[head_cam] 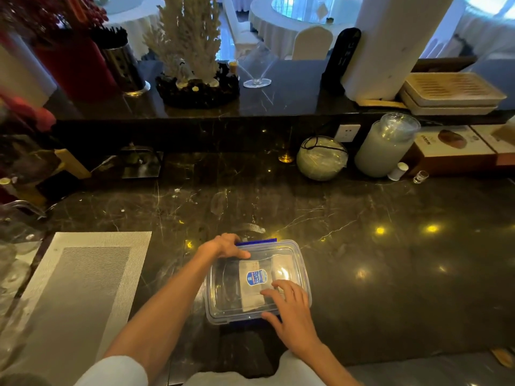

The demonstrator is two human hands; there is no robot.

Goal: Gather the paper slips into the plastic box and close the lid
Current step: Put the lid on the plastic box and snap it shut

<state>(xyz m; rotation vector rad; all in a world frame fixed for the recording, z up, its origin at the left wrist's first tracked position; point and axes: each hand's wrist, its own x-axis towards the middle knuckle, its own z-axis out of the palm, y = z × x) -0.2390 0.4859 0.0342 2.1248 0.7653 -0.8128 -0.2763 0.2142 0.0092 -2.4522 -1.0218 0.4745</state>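
A clear plastic box [223, 299] with blue clips sits on the dark marble counter, near its front edge. The clear lid [281, 252], with a blue-and-white label in its middle, lies on top of the box. Pale paper slips [252, 298] show through the lid inside the box. My left hand [225, 246] grips the lid's far left corner beside the blue far clip [267, 241]. My right hand [292, 310] rests flat on the lid's near right part, thumb hooked over the near rim.
A woven grey placemat [83, 288] lies left of the box. Along the back stand a wrapped bowl [322, 158], a large glass jar [386, 144], a small white bottle [399, 171] and a shot glass [420, 176]. Glassware [16, 227] crowds the left edge.
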